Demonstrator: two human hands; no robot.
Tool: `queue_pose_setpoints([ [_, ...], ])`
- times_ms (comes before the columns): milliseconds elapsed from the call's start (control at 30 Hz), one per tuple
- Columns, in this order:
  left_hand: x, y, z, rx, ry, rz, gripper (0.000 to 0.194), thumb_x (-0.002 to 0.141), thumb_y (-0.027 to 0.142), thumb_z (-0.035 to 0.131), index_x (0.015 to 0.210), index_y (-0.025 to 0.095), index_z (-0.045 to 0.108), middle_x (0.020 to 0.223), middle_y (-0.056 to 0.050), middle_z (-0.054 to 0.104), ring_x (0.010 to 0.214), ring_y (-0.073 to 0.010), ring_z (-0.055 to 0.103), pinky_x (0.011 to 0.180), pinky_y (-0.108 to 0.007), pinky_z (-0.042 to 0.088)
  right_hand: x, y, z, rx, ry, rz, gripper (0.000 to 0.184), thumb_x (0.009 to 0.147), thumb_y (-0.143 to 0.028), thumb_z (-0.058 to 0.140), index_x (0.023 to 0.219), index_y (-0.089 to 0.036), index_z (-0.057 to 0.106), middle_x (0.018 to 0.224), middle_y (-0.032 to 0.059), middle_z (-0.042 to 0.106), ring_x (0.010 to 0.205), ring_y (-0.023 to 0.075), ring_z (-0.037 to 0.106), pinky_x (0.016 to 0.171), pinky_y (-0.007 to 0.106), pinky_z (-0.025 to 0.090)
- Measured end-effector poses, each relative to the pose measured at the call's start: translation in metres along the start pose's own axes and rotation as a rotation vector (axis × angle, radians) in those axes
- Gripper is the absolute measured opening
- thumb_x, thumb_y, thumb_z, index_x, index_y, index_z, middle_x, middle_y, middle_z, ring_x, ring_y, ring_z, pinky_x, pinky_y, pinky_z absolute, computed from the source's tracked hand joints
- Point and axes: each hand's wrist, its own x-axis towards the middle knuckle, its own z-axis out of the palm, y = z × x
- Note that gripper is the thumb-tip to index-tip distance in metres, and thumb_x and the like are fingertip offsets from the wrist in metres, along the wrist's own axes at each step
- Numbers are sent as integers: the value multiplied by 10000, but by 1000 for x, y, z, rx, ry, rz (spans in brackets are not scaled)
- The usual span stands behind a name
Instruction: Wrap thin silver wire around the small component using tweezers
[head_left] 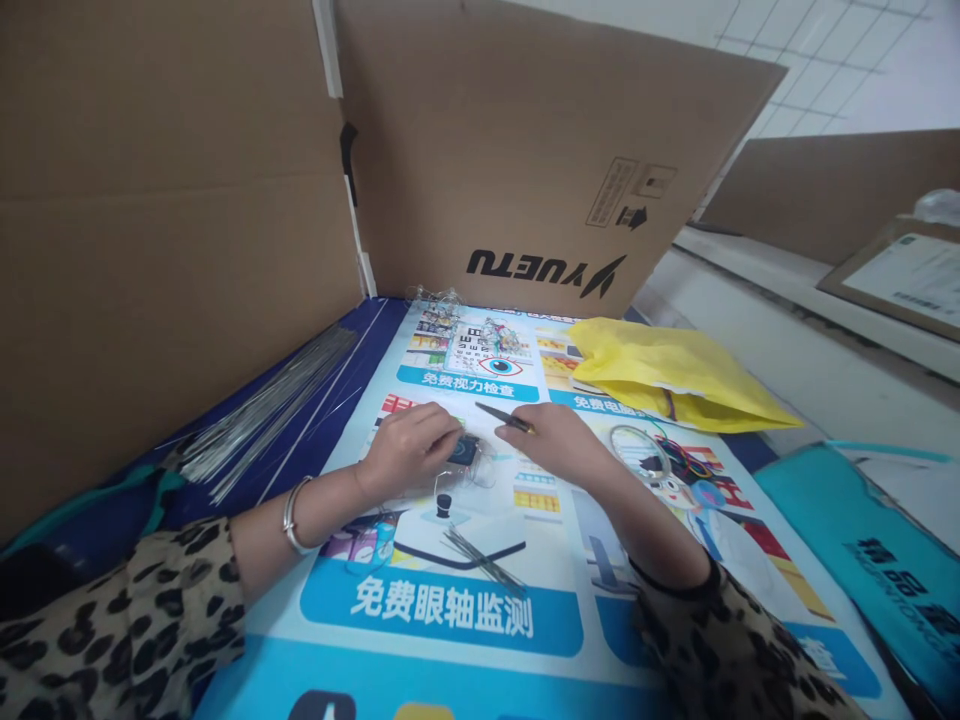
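Observation:
My left hand (412, 445) is closed in a pinch above the printed sheet, a silver bangle (292, 515) on its wrist. Fine, looped wire (480, 470) shows beneath its fingertips, too faint to tell whether they grip it. Closed around a slim dark pointed tool (496, 413) with a gold-coloured part is my right hand (559, 440); the tool's tip points left, towards my left hand, and the exact kind is unclear. A small bunch of short cut wires (486, 560) lies on the sheet, nearer to me.
A long wire bundle (270, 410) lies at left by the cardboard wall (180, 250). Tangled wire pieces (499, 338) sit at the back. On the right are a yellow bag (667, 365), a wire coil (637, 450), coloured cords (686, 460) and a teal pouch (862, 560).

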Motion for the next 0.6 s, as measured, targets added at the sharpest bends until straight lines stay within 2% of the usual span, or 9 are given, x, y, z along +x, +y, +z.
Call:
queue_pose_setpoints([
  [67, 0, 0, -1, 32, 35, 0, 147, 841, 166, 472, 774, 166, 603, 725, -28, 638, 688, -118, 582, 650, -228, 442, 2, 1, 13, 315, 18, 7, 312, 797, -476, 489, 718, -189, 584, 701, 23, 626, 671, 139, 560, 580, 239, 366],
  [133, 0, 0, -1, 62, 52, 5, 154, 841, 164, 471, 763, 171, 604, 728, -25, 646, 692, -116, 591, 649, -224, 446, 2, -1, 26, 642, -43, 91, 341, 762, -523, 520, 748, -183, 530, 633, 0, 584, 604, 125, 554, 543, 228, 378],
  [200, -1, 0, -1, 78, 63, 12, 157, 841, 168, 472, 757, 175, 604, 725, -23, 649, 691, -115, 595, 641, -221, 448, 1, -7, 37, 846, -74, 158, 388, 718, -564, 561, 783, -187, 498, 614, -18, 563, 565, 115, 536, 514, 223, 380],
  [433, -4, 0, 0, 45, 60, -7, 123, 833, 169, 485, 788, 177, 599, 739, -26, 643, 716, -120, 600, 668, -224, 464, -1, -18, 49, 1030, 19, 243, 479, 592, -453, 704, 933, -185, 500, 725, -13, 583, 651, 128, 540, 583, 240, 406],
  [600, -4, 0, 2, 39, 54, -15, 120, 828, 168, 486, 781, 172, 596, 714, -25, 633, 701, -123, 599, 668, -229, 465, 1, -14, 54, 949, 183, 201, 418, 575, -418, 703, 871, -211, 493, 574, -93, 411, 530, 89, 407, 497, 209, 319],
])
